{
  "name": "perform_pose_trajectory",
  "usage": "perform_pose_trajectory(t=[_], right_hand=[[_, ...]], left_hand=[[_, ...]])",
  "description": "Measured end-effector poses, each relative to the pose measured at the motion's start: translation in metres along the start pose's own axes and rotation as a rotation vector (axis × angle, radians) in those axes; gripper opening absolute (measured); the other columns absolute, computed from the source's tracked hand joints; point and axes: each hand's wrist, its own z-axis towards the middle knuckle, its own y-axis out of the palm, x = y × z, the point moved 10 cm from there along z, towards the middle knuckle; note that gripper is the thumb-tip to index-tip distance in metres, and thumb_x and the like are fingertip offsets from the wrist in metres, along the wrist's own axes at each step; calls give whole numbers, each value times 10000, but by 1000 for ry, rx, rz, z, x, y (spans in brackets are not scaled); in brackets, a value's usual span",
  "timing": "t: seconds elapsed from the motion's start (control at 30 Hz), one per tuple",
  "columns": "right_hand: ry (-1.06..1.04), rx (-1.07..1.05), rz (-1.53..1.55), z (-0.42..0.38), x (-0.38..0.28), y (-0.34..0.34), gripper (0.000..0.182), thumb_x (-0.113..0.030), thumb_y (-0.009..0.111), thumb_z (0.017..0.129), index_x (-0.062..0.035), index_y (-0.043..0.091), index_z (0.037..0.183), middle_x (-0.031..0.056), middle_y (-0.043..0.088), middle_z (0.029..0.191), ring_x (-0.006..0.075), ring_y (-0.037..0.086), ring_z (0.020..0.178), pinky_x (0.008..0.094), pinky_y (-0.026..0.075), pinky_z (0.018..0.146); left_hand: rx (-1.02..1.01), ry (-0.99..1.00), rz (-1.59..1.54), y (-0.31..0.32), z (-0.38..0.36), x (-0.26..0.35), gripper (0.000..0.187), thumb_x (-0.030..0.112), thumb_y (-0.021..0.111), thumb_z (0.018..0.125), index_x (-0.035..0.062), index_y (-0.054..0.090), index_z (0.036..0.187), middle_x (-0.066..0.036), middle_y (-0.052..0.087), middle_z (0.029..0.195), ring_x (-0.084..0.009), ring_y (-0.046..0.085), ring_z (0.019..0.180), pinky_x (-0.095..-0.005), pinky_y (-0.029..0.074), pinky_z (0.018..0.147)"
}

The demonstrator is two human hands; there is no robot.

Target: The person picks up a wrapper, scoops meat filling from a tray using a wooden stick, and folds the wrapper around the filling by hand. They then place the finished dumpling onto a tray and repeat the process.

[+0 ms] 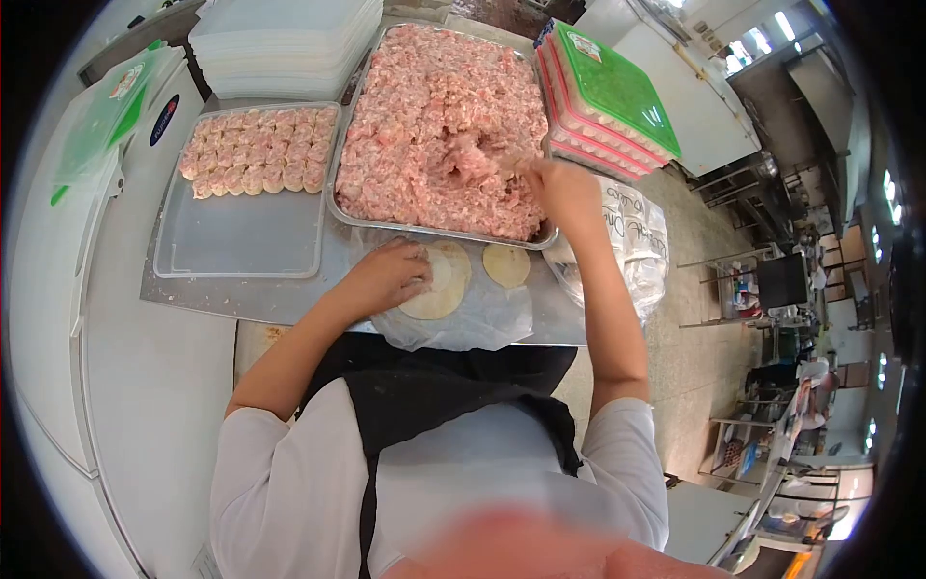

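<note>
My left hand (391,276) is curled, its fingertips closed on the edge of a round dough wrapper (444,274). This wrapper lies over other pale rounds on a clear plastic bag (473,324). A separate dough round (506,265) is to its right. Over the right side of a big metal tray (439,230) of raw minced meat (415,106), my right hand (567,196) is closed. It seems to grip a thin tool, blurred and smeared with meat, at a hollow in the mince. The tool's kind cannot be made out.
At left, a clear plastic tray (236,256) holds rows of meat-topped dumplings (256,154). Stacked translucent trays (285,48) stand behind it. Green-lidded boxes (617,87) and a wrapped package (637,241) with handwriting sit at right. A white freezer (154,318) stands at far left.
</note>
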Motion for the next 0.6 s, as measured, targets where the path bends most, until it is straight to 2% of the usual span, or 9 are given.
perform_pose_trajectory(t=[0.1, 0.23, 0.33, 0.4, 0.43, 0.5, 0.53, 0.57, 0.6], right_hand=[[-100, -114, -161, 12, -23, 36, 205, -258, 569, 865, -99, 678, 796, 129, 640, 671, 319, 652, 672, 407, 517, 570], [-57, -122, -81, -21, -69, 16, 227, -275, 566, 880, -96, 676, 793, 137, 643, 680, 330, 651, 679, 419, 521, 586], [33, -28, 180, -35, -44, 18, 259, -288, 549, 903, -93, 675, 789, 147, 643, 685, 338, 649, 676, 430, 520, 599], [119, -76, 608, -38, -26, 21, 288, -299, 529, 923, -95, 677, 784, 155, 640, 683, 348, 644, 668, 442, 518, 610], [121, -78, 609, -37, -23, 15, 288, -299, 529, 923, -95, 677, 784, 155, 640, 683, 348, 644, 668, 442, 518, 610], [114, -30, 339, -27, -13, -2, 273, -285, 554, 902, -84, 672, 760, 153, 638, 675, 332, 647, 653, 441, 517, 598], [117, -31, 341, -22, -11, 0, 273, -285, 554, 902, -84, 672, 760, 153, 638, 675, 332, 647, 653, 441, 517, 598], [3, -37, 115, -14, -19, 3, 264, -278, 568, 890, -78, 667, 750, 148, 641, 677, 321, 649, 648, 439, 516, 588], [-113, -40, -113, -12, -31, 8, 256, -272, 582, 878, -73, 663, 739, 143, 644, 679, 310, 652, 643, 436, 516, 578]], left_hand=[[44, -55, -111, -7, 1, -9, 203, 179, 656, 823, 51, 651, 981, -112, 640, 935, -308, 597, 920, -396, 475, 853], [58, -84, -216, -17, 0, -13, 181, 166, 636, 842, 24, 625, 954, -127, 632, 884, -306, 612, 852, -394, 494, 763], [107, -138, -283, -30, 2, -8, 161, 158, 623, 862, 17, 617, 938, -116, 624, 877, -270, 621, 843, -382, 494, 726], [134, -189, -345, -34, 4, -14, 154, 154, 619, 869, 16, 615, 937, -100, 624, 896, -240, 624, 851, -372, 491, 717], [182, -179, -548, -37, 8, -20, 157, 157, 607, 886, 22, 612, 966, -78, 620, 943, -211, 618, 874, -351, 496, 726], [228, -171, -750, -44, 13, -17, 161, 159, 595, 903, 27, 610, 994, -56, 616, 989, -181, 612, 896, -329, 501, 735], [250, -336, -1137, -44, 13, -19, 174, 178, 577, 925, 39, 596, 1027, -30, 603, 1018, -149, 598, 943, -314, 503, 775], [269, -505, -1522, -33, 10, -19, 186, 198, 559, 948, 51, 582, 1061, -4, 591, 1047, -117, 585, 989, -299, 506, 815], [273, -502, -1519, -31, 9, -21, 186, 198, 559, 948, 51, 582, 1061, -4, 591, 1047, -117, 585, 989, -299, 506, 815]])
